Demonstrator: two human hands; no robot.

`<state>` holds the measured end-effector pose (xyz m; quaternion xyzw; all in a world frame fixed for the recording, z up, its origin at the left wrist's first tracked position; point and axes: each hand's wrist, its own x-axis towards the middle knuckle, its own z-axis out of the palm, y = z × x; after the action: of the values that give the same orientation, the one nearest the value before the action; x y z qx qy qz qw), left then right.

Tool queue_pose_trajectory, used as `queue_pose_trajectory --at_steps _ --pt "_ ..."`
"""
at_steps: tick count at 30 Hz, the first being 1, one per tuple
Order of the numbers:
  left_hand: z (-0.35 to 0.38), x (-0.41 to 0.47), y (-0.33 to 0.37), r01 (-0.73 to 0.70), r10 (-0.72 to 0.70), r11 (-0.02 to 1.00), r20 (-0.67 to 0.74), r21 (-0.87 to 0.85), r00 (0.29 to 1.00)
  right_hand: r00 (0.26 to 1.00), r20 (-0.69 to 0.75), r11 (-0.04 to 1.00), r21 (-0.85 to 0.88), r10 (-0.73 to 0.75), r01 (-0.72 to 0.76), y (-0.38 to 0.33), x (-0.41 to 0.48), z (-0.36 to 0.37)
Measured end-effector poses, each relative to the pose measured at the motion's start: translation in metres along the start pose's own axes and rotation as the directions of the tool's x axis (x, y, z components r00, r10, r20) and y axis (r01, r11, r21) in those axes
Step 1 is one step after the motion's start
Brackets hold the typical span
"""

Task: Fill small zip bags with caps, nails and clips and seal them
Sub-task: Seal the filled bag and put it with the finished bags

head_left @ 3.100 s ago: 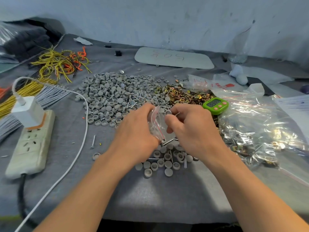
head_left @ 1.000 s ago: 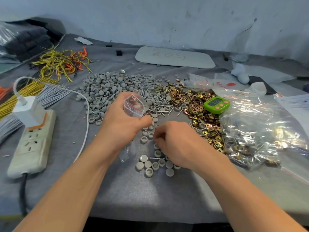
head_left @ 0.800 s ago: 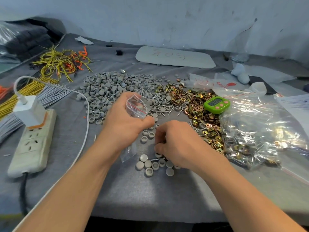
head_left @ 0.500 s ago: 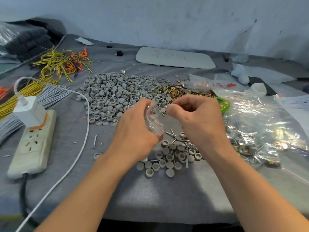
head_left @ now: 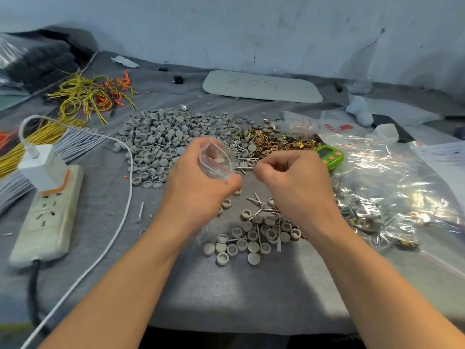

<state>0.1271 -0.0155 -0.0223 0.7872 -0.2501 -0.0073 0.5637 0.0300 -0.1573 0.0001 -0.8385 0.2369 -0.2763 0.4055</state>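
Item: small zip bag (head_left: 217,159), frame centre, mouth open, pinched in our left hand (head_left: 198,187). Our right hand (head_left: 289,177), off the near caps (head_left: 251,238), now curled beside it, contents hidden; we judge loading imminent.

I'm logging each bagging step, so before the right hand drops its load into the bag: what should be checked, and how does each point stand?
1. Small zip bag held in left hand: ok.
2. Bag mouth open toward the right hand: ok, its red-lined rim is spread.
3. Right hand closed beside the mouth: ok, but not yet over it.
4. What the right hand holds: cannot tell, the curled fingers hide it.
5. Bag contents so far: cannot tell, only pale blurred shapes show.
6. Sorted caps and nails within reach below the hands: ok.
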Motion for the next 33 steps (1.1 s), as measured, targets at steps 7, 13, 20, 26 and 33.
queue_pose_trajectory --at_steps 7,13,20,26,33 --pt "-0.012 0.006 -0.004 0.028 -0.033 0.999 -0.142 -0.039 0.989 0.822 0.558 0.855 -0.475 0.109 0.209 -0.012 -0.015 0.014" --pt "-0.015 0.003 -0.004 0.008 -0.004 0.999 -0.104 0.041 0.995 0.837 0.544 0.856 -0.461 0.064 0.234 -0.015 -0.014 0.014" --pt "-0.008 -0.004 0.002 -0.065 0.049 0.956 0.063 0.286 0.997 0.995 0.026 0.987 0.129 -0.095 0.09 -0.011 -0.01 0.004" --pt "0.008 -0.014 0.008 -0.11 0.06 0.96 0.193 0.257 0.979 0.991 0.089 0.982 0.164 -0.104 0.088 -0.02 -0.013 0.011" --pt "0.006 -0.01 0.004 -0.052 0.037 0.993 0.136 0.109 0.99 0.992 -0.056 0.977 0.176 -0.109 0.118 -0.013 -0.002 -0.002"
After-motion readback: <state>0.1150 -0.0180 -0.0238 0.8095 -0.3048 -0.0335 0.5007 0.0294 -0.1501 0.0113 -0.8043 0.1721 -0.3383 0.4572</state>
